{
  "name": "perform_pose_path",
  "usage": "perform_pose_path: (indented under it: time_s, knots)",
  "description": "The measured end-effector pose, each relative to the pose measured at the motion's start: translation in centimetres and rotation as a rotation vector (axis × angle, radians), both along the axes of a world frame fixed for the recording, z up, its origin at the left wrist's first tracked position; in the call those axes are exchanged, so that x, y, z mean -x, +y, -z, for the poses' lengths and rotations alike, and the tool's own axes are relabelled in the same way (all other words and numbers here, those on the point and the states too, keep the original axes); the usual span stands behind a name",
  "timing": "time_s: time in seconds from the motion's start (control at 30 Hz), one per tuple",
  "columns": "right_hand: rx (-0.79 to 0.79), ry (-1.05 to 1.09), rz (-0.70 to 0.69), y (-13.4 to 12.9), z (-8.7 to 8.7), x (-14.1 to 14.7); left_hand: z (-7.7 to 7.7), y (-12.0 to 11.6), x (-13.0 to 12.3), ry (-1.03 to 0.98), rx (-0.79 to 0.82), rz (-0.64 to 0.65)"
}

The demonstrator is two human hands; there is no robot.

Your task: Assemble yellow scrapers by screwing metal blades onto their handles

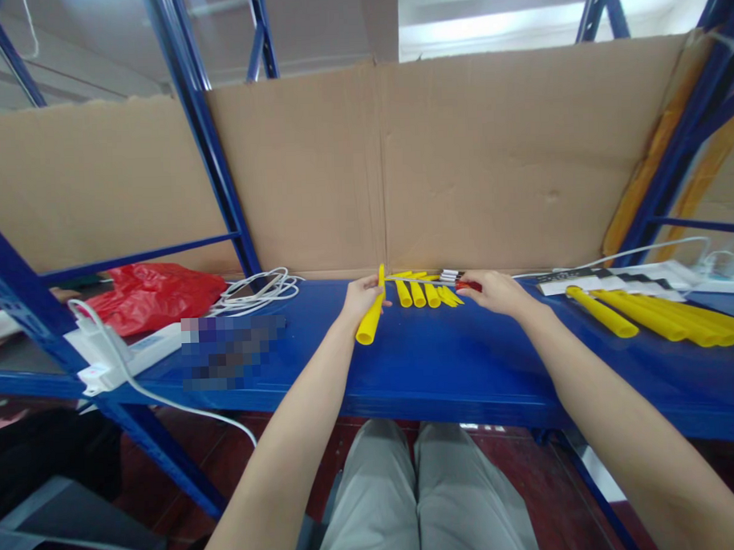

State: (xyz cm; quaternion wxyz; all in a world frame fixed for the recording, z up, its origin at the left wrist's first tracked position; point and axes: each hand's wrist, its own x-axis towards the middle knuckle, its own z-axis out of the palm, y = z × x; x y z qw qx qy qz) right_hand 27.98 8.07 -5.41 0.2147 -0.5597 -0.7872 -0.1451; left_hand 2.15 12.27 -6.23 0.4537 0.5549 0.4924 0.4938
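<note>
at the center of the frame, your left hand (363, 297) is closed around a yellow tube (372, 321), gripping it near its far end; the tube slants, its round near end pointing down toward you. just right of center, your right hand (493, 290) is clamped on the red handle of a thin tool (468, 287). the tool's metal shaft runs left toward the tube in your left hand; whether its tip touches the tube is too small to tell.

between your hands, a short row of yellow tubes (417, 294) lies on the blue tabletop (418, 361), with thin yellow pieces (449, 296) at its right end, near your right hand. at the right of the frame, more yellow tubes lie side by side, their far ends by a black-and-white strip (638, 281).

at the left of the frame you have a red plastic bag (157, 297), a coil of white cable (265, 290) just beside it, and a white power strip (144, 351) in front. a brown cardboard panel (495, 158) stands behind the tabletop; your knees show at the bottom center.
</note>
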Motion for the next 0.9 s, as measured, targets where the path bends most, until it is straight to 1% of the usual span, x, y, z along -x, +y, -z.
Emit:
perform_pose_path:
  time_s: [0.13,0.23,0.43,0.53,0.73,0.9]
  knots:
    - [0.081,0.049,-0.053,0.2,0.1,0.0,0.0,-0.2,-0.1,0.028,0.011,-0.003]
    - [0.12,0.074,-0.058,0.3,0.2,0.1,-0.1,-0.4,-0.2,0.037,0.02,-0.013]
    - [0.103,0.09,-0.02,0.6,0.5,-0.1,-0.1,-0.6,-0.2,0.063,0.034,0.007]
    - [0.097,0.068,-0.051,0.7,0.4,-0.3,-0.1,-0.4,-0.2,0.072,0.04,0.008]
    - [0.22,0.035,-0.097,1.1,0.5,-0.1,-0.2,-0.5,-0.2,0.103,0.037,0.013]
    - [0.217,0.056,-0.082,1.1,0.6,0.1,-0.2,-0.7,-0.2,0.102,0.016,0.02]
